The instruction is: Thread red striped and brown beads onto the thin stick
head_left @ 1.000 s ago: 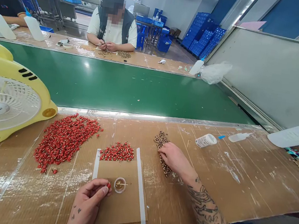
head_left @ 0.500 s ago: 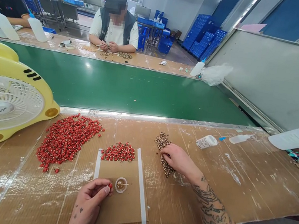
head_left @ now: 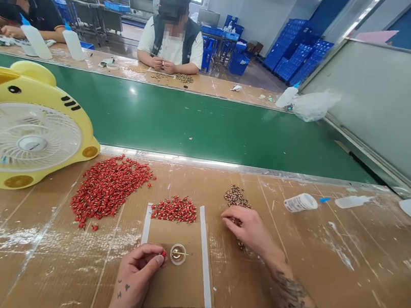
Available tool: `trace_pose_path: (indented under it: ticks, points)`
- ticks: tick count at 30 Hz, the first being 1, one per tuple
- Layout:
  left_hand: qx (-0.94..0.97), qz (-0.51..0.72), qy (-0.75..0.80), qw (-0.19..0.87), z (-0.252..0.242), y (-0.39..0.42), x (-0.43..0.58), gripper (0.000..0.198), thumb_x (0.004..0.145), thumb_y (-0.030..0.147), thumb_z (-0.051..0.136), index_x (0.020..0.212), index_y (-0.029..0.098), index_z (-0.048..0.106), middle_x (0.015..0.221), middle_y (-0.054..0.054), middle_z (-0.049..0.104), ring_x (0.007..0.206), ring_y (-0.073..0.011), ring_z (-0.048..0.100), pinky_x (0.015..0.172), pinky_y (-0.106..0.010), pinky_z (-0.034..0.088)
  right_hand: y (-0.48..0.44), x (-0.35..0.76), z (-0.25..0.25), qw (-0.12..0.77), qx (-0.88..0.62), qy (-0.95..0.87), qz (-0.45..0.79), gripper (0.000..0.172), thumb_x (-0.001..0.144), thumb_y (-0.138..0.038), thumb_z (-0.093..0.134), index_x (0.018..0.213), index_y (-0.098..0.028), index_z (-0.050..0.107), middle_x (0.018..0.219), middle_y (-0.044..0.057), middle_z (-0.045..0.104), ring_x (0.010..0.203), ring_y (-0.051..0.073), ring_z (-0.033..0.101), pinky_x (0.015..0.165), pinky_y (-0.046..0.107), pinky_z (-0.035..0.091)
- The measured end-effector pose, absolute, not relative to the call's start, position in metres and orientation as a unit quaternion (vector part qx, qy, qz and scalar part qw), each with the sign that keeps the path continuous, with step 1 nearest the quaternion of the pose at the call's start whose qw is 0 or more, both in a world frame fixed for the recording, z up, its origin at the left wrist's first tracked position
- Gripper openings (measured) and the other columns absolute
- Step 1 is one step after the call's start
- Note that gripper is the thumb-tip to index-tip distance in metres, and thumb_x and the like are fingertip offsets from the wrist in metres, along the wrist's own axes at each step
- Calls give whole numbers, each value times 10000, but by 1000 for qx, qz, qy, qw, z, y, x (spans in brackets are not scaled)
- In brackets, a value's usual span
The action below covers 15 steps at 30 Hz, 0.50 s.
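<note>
Between the thumb and fingertips of my left hand (head_left: 137, 272) is a small red piece (head_left: 163, 254), mostly covered by the fingers. Just right of it, a small clear cup (head_left: 177, 259) with a thin stick across it stands on a cardboard sheet (head_left: 173, 293). My right hand (head_left: 248, 230) is over a pile of small brown-and-gold pieces (head_left: 236, 194), its fingers bent and pressed together. Whatever its fingertips pinch is too small to make out. A small heap of red pieces (head_left: 174, 208) lies at the sheet's far end, between white tape strips (head_left: 205, 270).
A larger heap of red pieces (head_left: 107, 191) lies to the left, beside a yellow fan (head_left: 89, 129). At right are a white tub (head_left: 301, 203) and a squeeze bottle (head_left: 353, 201). Past the table runs a green belt (head_left: 202, 122), with a person (head_left: 172, 41) seated across it.
The view has swung left, so everything sits further right. My right hand has drawn slightly left and nearer over the brown-and-gold pile. My left hand still pinches the red piece.
</note>
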<state>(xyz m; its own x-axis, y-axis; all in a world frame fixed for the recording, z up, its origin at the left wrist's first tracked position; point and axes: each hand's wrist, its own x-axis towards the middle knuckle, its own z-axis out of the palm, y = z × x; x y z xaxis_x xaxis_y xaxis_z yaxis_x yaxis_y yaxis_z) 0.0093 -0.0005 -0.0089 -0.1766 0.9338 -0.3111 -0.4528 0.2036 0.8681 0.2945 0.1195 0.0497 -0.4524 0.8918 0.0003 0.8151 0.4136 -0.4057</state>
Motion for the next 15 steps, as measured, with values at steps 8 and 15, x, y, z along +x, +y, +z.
trace_pose_path:
  ticks: [8, 15]
  points:
    - [454, 618, 484, 422, 13, -3, 13, 91, 816, 138, 751, 826, 218, 794, 851, -60, 776, 807, -193, 730, 707, -269, 603, 43, 208, 45, 389, -426, -670, 466, 99, 889, -220, 692, 909, -212, 789, 842, 35, 749, 751, 150, 682, 670, 225, 522]
    - [621, 603, 441, 237, 25, -7, 10, 322, 820, -7, 681, 1014, 238, 758, 938, -50, 795, 830, -161, 758, 795, -259, 612, 28, 185, 53, 388, -433, -672, 460, 46, 871, -198, 718, 847, -200, 757, 769, 6, 728, 707, 133, 658, 689, 223, 483]
